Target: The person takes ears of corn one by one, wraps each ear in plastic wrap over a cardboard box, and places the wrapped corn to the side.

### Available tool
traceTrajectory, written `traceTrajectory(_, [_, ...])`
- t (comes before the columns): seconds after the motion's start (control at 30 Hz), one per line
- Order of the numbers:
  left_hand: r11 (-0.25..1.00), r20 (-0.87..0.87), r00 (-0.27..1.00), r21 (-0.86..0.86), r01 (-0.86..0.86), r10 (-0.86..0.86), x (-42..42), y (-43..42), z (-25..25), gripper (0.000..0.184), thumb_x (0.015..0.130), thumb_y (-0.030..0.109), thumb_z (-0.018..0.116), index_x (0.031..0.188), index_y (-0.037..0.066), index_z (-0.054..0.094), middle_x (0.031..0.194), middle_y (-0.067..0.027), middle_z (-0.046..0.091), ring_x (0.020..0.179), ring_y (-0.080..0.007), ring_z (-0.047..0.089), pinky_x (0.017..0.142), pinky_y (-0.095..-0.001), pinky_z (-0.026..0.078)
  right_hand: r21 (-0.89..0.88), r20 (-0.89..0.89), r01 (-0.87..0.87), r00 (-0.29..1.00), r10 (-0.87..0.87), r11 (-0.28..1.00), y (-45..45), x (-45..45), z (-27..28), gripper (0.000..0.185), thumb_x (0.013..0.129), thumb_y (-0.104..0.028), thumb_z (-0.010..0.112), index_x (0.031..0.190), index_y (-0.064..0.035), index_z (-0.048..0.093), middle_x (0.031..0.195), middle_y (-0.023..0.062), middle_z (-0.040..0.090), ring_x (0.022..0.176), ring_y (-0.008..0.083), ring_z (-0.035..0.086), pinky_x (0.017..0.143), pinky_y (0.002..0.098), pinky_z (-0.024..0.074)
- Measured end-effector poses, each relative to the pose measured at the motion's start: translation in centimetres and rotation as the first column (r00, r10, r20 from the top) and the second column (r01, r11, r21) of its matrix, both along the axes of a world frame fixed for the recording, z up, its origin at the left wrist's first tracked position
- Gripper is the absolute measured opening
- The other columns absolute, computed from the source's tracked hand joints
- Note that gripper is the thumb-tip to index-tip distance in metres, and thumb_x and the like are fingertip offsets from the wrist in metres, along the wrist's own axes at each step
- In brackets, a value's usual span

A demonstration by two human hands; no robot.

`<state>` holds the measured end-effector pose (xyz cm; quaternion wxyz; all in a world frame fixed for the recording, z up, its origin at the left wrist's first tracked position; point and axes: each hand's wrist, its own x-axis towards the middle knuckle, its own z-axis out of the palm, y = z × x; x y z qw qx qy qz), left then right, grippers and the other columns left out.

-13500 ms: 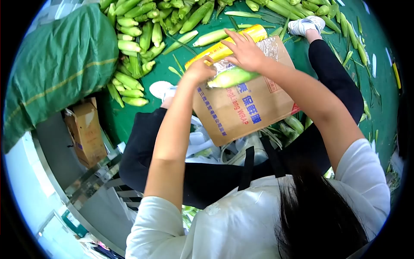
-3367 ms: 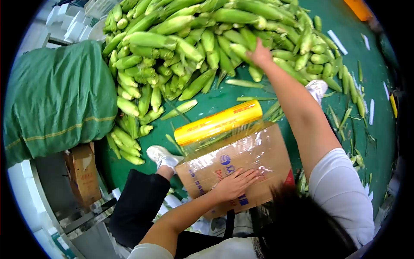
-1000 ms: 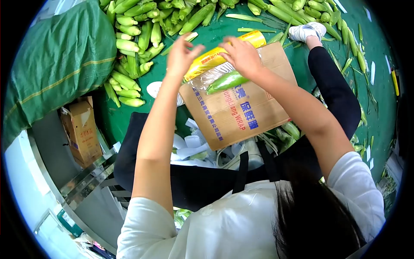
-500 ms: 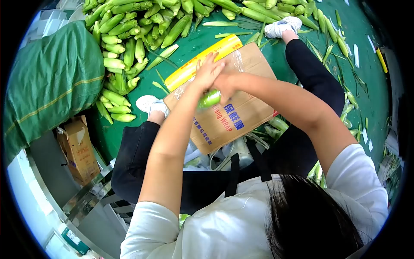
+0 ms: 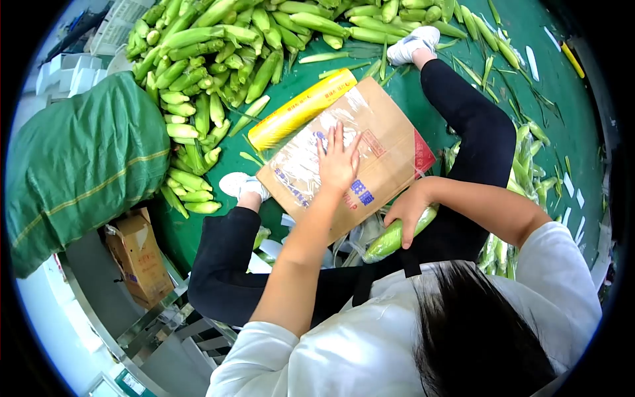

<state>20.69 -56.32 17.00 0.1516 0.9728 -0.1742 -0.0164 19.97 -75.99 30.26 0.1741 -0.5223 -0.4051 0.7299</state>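
Wrapped corn (image 5: 383,244) clamped in right grip (image 5: 411,206) beyond near edge of cardboard (image 5: 393,142); left grip (image 5: 338,167) spread atop

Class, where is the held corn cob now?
In the head view, the held corn cob is in the right hand, right of centre, just below the cardboard.

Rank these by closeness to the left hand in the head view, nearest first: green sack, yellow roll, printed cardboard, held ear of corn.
1. Printed cardboard: directly under the left hand.
2. Yellow roll: just beyond the fingertips.
3. Held ear of corn: to the right, in the right hand.
4. Green sack: far left.
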Motion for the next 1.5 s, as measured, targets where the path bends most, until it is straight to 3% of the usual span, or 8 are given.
traceTrajectory(0.33, [0.980,-0.017,1.000,0.198,0.018,-0.015,-4.3,-6.0,1.1,0.060,0.094,0.029,0.058,0.151,0.016,0.046,0.160,-0.0263,0.028,0.147,-0.0415,0.031,0.118,-0.0602,0.024,-0.563,-0.623,0.824,-0.365,-0.692,0.072,-13.1,-7.5,9.3,0.072,0.092,-0.048,0.067,0.146,-0.0094,0.041,0.125,0.0226,0.061,0.104,0.0323,0.068,0.071,0.0456,0.0636])
traceTrajectory(0.6, [0.757,0.368,0.712,-0.031,0.653,-0.599,-7.8,-10.2,24.1,0.063,0.074,0.015,0.072,0.136,0.014,0.058,0.133,-0.0161,0.059,0.126,-0.0312,0.055,0.102,-0.0493,0.047,-0.522,-0.626,0.824,-0.194,-0.755,0.222,-14.1,-14.4,7.4,0.057,0.090,-0.041,0.071,0.134,-0.0100,0.051,0.104,0.0092,0.066,0.082,0.0205,0.068,0.065,0.0381,0.0592])
traceTrajectory(0.73, [0.602,-0.201,0.602,0.068,0.795,-0.773,-4.6,-10.7,26.0,0.048,0.075,0.004,0.068,0.120,0.016,0.059,0.094,-0.0052,0.064,0.084,-0.0291,0.069,0.064,-0.0390,0.057,0.522,0.297,0.757,0.269,-0.916,0.392,-13.1,-14.5,10.6,0.057,0.082,-0.029,0.076,0.128,-0.0076,0.049,0.103,0.0171,0.067,0.087,0.0321,0.070,0.073,0.0441,0.0579])
traceTrajectory(0.87, [0.747,-0.755,0.154,-0.655,-0.117,-0.638,0.4,-11.9,25.2,0.051,0.087,0.009,0.071,0.135,0.007,0.052,0.093,-0.0058,0.068,0.082,-0.0152,0.067,0.075,-0.0288,0.054,0.727,0.573,0.597,-0.257,-0.778,0.338,-17.8,-14.7,12.8,0.068,0.072,-0.015,0.077,0.135,-0.0140,0.052,0.108,0.0148,0.067,0.099,0.0382,0.066,0.086,0.0486,0.0539])
traceTrajectory(1.0, [0.892,0.070,0.978,-0.401,0.210,-0.199,8.1,-8.4,12.0,0.062,0.085,0.016,0.070,0.140,-0.002,0.048,0.137,-0.0233,0.057,0.128,-0.0367,0.055,0.108,-0.0457,0.043,0.599,0.623,0.614,-0.761,-0.182,-0.514,-29.9,-21.0,5.4,0.067,0.078,-0.030,0.074,0.137,-0.0074,0.054,0.123,0.0216,0.065,0.108,0.0351,0.065,0.092,0.0432,0.0519])
traceTrajectory(1.17, [0.903,-0.108,0.897,-0.051,0.426,-0.429,4.0,-4.9,1.6,0.086,0.085,0.037,0.072,0.153,0.002,0.034,0.164,-0.0230,0.021,0.153,-0.0376,0.021,0.119,-0.0594,0.022,0.551,0.827,0.829,-0.527,0.194,-0.098,-41.7,-29.8,-1.8,0.084,0.082,-0.017,0.072,0.155,-0.0033,0.032,0.150,0.0248,0.045,0.137,0.0412,0.046,0.115,0.0443,0.0358])
traceTrajectory(1.37, [0.914,-0.242,0.882,-0.067,0.401,-0.405,0.9,-11.9,1.2,0.084,0.076,0.031,0.075,0.148,0.003,0.044,0.158,-0.0222,0.032,0.147,-0.0397,0.031,0.115,-0.0543,0.033,0.598,0.613,0.794,-0.366,-0.700,0.108,-30.0,16.6,1.0,0.046,0.095,-0.016,0.061,0.140,-0.0060,0.055,0.119,0.0130,0.067,0.109,0.0192,0.065,0.096,0.0333,0.0500])
traceTrajectory(1.5, [0.542,-0.092,0.707,-0.713,0.445,-0.701,-3.4,-15.6,-1.0,0.071,0.077,0.015,0.072,0.144,0.009,0.050,0.147,-0.0200,0.047,0.137,-0.0377,0.045,0.114,-0.0516,0.037,0.468,0.843,0.461,0.022,-0.537,0.754,-16.9,38.2,-16.4,0.046,0.087,-0.029,0.067,0.126,-0.0032,0.063,0.118,0.0206,0.066,0.109,0.0384,0.063,0.095,0.0458,0.0512])
